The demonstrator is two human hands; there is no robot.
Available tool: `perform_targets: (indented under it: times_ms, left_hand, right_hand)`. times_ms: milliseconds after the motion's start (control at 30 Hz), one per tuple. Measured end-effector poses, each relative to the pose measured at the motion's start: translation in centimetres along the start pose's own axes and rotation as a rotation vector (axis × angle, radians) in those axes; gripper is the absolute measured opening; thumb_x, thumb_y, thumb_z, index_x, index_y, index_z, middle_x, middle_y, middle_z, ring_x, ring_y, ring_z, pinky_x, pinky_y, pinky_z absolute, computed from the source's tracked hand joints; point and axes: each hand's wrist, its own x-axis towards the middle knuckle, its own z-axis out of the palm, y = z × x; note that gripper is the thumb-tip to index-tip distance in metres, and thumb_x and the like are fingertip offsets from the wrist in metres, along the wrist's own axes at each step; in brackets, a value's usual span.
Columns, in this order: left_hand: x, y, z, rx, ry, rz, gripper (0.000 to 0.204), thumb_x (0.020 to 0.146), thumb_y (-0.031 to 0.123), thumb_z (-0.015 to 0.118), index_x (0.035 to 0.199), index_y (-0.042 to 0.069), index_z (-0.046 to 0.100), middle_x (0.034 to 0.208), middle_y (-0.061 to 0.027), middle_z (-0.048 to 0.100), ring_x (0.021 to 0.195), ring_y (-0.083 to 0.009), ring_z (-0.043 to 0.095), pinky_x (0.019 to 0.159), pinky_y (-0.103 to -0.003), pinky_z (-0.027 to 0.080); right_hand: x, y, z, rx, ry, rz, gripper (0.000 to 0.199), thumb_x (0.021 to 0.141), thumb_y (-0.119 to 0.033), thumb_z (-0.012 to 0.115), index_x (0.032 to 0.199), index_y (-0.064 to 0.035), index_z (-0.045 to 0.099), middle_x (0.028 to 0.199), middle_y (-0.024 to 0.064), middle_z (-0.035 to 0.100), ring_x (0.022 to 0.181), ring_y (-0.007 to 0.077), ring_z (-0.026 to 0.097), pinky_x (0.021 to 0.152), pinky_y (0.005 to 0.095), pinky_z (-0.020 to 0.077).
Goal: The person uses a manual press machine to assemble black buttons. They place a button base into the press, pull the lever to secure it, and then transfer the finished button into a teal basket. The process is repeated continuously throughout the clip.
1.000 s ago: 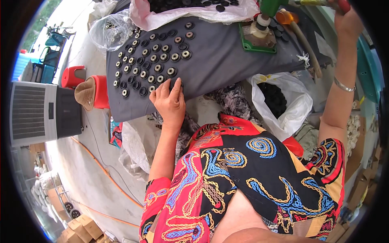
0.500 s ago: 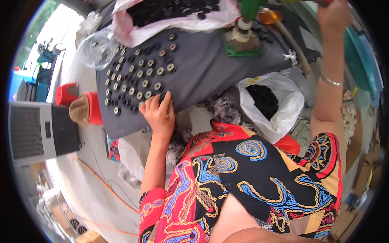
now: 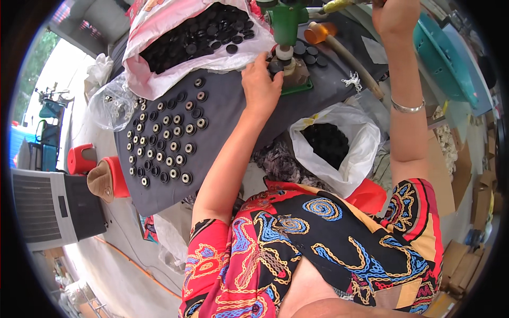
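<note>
My left hand (image 3: 260, 87) is at the base of a green hand press (image 3: 284, 26). Its thumb and fingers close around a small black round part (image 3: 275, 67) beside the white-collared ram. My right hand (image 3: 396, 18) is raised at the upper right, wrapped around the end of the press lever (image 3: 339, 5), whose yellow stretch shows left of it. On the grey cloth (image 3: 222, 95), left of my left forearm, lie many black rings (image 3: 180, 159), most with metal centres. Several flat black discs (image 3: 311, 51) rest right of the press.
A pink-and-white sack (image 3: 143, 87) of black caps lies open behind the rings. A mallet with an orange head (image 3: 318, 33) and wooden handle lies right of the press. Near my lap stands a white bag (image 3: 366, 159) with black parts. A teal basin (image 3: 442, 58) is at far right.
My left hand has gone from the rings at the cloth's front edge up to the press, with a black part in its fingers. The view has shifted; my right hand remains up at the lever.
</note>
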Motion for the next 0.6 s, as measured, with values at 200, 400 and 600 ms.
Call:
perform_targets:
  times_ms: [200, 400, 600]
  left_hand:
    - [1.5, 0.3, 2.2, 0.023, -0.003, -0.007, 0.062, 0.069, 0.013, 0.082, 0.124, 0.002, 0.057, 0.101, -0.0162, 0.068, 0.095, -0.0342, 0.063, 0.086, -0.044, 0.048]
    - [2.0, -0.3, 3.4, -0.086, 0.008, -0.081, 0.057, 0.068, 0.010, 0.081, 0.120, 0.003, 0.058, 0.102, -0.0163, 0.068, 0.096, -0.0342, 0.065, 0.086, -0.043, 0.048]
    - [1.3, -0.7, 2.6, -0.154, 0.033, -0.026, 0.059, 0.070, 0.010, 0.077, 0.124, 0.002, 0.054, 0.102, -0.0163, 0.066, 0.096, -0.0358, 0.062, 0.087, -0.045, 0.044]
  right_hand:
    - [-1.0, -0.2, 0.0, 0.020, -0.006, -0.042, 0.032, 0.098, -0.023, 0.042, 0.072, -0.0043, 0.049, 0.058, 0.0092, 0.051, 0.050, 0.0189, 0.051, 0.054, 0.0312, 0.0453]
    - [-3.6, -1.5, 0.4, 0.081, -0.014, 0.000, 0.031, 0.098, -0.023, 0.043, 0.073, -0.0052, 0.048, 0.060, 0.0084, 0.050, 0.050, 0.0186, 0.050, 0.055, 0.0313, 0.0450]
    - [-11.7, 1.6, -2.8, 0.070, -0.198, -0.222, 0.017, 0.094, -0.002, 0.038, 0.080, 0.0015, 0.048, 0.076, 0.0148, 0.055, 0.074, 0.0279, 0.059, 0.088, 0.0484, 0.0520]
